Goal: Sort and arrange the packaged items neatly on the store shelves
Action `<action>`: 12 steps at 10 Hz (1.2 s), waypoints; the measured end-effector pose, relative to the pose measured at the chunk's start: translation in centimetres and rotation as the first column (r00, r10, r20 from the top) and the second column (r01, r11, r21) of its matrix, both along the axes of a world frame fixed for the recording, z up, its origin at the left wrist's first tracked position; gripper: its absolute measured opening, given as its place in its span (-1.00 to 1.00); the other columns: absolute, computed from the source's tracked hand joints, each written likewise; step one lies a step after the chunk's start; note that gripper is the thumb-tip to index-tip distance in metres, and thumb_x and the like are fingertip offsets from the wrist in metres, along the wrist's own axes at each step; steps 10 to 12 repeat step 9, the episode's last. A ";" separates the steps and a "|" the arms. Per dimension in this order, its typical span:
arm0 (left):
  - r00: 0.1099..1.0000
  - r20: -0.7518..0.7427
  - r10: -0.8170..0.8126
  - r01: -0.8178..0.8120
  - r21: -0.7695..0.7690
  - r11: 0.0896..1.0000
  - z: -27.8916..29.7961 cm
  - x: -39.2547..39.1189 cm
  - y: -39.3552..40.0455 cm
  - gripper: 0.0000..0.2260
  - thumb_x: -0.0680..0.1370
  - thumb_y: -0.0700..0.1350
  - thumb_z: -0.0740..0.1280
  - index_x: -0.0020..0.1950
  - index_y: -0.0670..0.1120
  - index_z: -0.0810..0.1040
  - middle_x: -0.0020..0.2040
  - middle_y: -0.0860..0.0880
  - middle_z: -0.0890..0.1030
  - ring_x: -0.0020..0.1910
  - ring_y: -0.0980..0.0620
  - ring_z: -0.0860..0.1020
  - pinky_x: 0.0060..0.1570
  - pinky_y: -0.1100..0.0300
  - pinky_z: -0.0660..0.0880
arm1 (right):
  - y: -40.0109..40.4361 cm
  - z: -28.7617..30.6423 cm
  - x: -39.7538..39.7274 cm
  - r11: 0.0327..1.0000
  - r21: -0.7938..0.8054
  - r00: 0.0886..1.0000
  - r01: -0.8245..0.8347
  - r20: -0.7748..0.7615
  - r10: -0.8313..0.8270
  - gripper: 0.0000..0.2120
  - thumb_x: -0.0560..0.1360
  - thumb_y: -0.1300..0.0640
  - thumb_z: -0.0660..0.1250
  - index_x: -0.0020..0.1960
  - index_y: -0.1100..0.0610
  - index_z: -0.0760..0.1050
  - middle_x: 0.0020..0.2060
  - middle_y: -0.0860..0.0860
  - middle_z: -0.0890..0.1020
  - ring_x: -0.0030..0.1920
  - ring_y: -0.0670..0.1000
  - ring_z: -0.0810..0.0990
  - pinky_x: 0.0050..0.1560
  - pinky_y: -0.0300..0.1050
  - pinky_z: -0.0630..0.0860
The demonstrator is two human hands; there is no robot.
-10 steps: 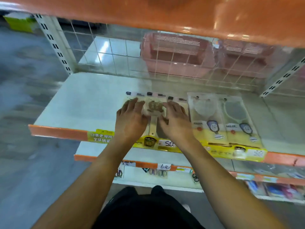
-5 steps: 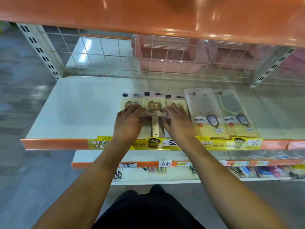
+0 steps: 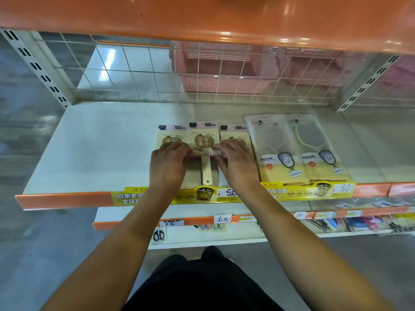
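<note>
Three cream-coloured packs with brown printed labels lie side by side on the white shelf (image 3: 101, 149). My left hand (image 3: 168, 164) rests palm down on the left pack (image 3: 171, 136). My right hand (image 3: 235, 164) rests the same way on the right pack (image 3: 233, 134). The fingertips of both hands press against the two side edges of the middle pack (image 3: 203, 140), whose pale handle points toward me. To the right lie two clear-fronted packs, one holding a pinkish hand mirror (image 3: 272, 153) and one a green hand mirror (image 3: 318, 151).
A yellow price strip (image 3: 202, 194) runs along the shelf's orange front edge. Behind the wire grid stand pink baskets (image 3: 220, 70). An orange shelf (image 3: 202, 14) hangs close overhead. The shelf below carries scissors (image 3: 159, 234) and other small goods. The white shelf's left half is bare.
Both hands have slid a little toward me off the middle pack, uncovering its label. Their fingertips now sit at its two sides, and the three packs lie straighter.
</note>
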State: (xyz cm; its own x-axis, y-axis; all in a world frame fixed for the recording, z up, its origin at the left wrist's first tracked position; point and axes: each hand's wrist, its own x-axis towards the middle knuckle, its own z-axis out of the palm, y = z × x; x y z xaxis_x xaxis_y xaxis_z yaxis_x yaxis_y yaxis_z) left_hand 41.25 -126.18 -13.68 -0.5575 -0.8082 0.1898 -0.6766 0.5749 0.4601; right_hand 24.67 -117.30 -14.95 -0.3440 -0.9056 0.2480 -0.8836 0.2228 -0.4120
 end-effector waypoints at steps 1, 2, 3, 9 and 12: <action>1.000 -0.014 0.012 -0.012 0.005 1.000 0.0 -0.1 0.1 -0.86 0.54 -0.16 0.33 0.04 -0.13 0.64 0.09 -0.06 0.63 0.16 -0.15 0.51 0.07 -0.05 0.45 | 0.0 0.1 0.0 1.000 0.016 1.000 0.001 0.017 -0.001 -0.73 0.56 0.08 0.35 0.23 0.13 0.58 0.15 0.04 0.58 0.26 0.09 0.46 0.24 0.02 0.43; 1.000 0.010 0.011 -0.011 0.006 1.000 -0.1 -0.3 0.0 -0.83 0.52 -0.19 0.33 0.08 -0.10 0.61 0.14 -0.05 0.61 0.17 -0.15 0.50 0.07 -0.01 0.43 | 0.1 0.4 -0.2 0.999 0.042 0.999 -0.027 0.025 0.026 -0.69 0.56 0.10 0.35 0.28 0.12 0.54 0.18 0.05 0.55 0.26 0.09 0.46 0.23 0.00 0.43; 1.000 -0.003 0.012 -0.012 -0.028 1.000 -0.2 -0.1 0.0 -0.71 0.47 -0.24 0.35 0.18 -0.06 0.58 0.21 -0.03 0.58 0.23 -0.12 0.49 0.15 -0.01 0.36 | 0.9 1.1 -1.2 0.998 0.052 0.999 -0.032 0.018 0.031 -0.59 0.49 0.17 0.41 0.32 0.16 0.51 0.21 0.11 0.53 0.27 0.15 0.46 0.26 0.03 0.44; 0.998 0.002 0.063 -0.063 -0.076 0.995 -0.8 0.6 0.1 -0.79 0.48 -0.20 0.36 0.09 -0.10 0.64 0.23 -0.05 0.58 0.27 -0.12 0.48 0.17 -0.02 0.37 | 2.5 1.3 -3.2 0.997 0.063 0.999 0.035 0.009 -0.035 -0.69 0.57 0.25 0.25 0.30 0.15 0.55 0.27 0.05 0.55 0.29 0.12 0.47 0.25 -0.01 0.45; 0.998 0.002 0.063 -0.063 -0.076 0.995 -0.8 0.6 0.1 -0.79 0.48 -0.20 0.36 0.09 -0.10 0.64 0.23 -0.05 0.58 0.27 -0.12 0.48 0.17 -0.02 0.37 | 2.5 1.3 -3.2 0.997 0.063 0.999 0.035 0.009 -0.035 -0.69 0.57 0.25 0.25 0.30 0.15 0.55 0.27 0.05 0.55 0.29 0.12 0.47 0.25 -0.01 0.45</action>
